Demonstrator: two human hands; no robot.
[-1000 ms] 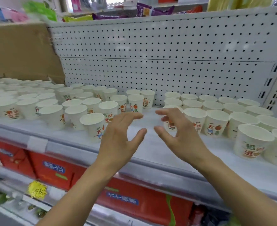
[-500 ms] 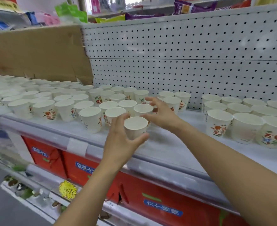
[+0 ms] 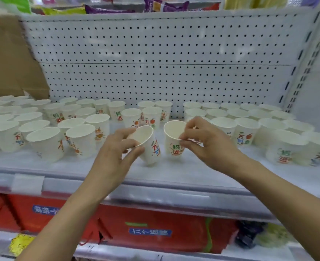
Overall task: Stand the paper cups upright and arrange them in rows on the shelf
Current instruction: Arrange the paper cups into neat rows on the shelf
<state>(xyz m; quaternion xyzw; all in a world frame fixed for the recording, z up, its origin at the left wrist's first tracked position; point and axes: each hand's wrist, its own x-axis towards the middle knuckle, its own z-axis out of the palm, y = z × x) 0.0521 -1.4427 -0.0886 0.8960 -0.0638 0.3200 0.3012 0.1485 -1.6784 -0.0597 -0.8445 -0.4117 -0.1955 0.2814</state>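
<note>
Two cups are held near the front of the shelf point(image 3: 174, 173): a tilted cup point(image 3: 152, 147) in the left hand point(image 3: 114, 159) and an upright cup point(image 3: 171, 142) in the right hand point(image 3: 211, 144). The left grip is curled round the tilted cup's rim, fingers over the top edge and thumb underneath, so its mouth leans to the left. Whether its base touches the shelf cannot be told. The right grip pinches the upright cup's rim between thumb and fingertips, and that cup stands just beside the tilted one. More cups stand mouth up in loose rows: the left group point(image 3: 42, 142), the right group point(image 3: 279, 140), and a few at the back point(image 3: 151, 113) against the white pegboard point(image 3: 155, 72). Brown cardboard point(image 3: 8, 63) leans at the far left. Red packages point(image 3: 155, 232) fill the level below.
</note>
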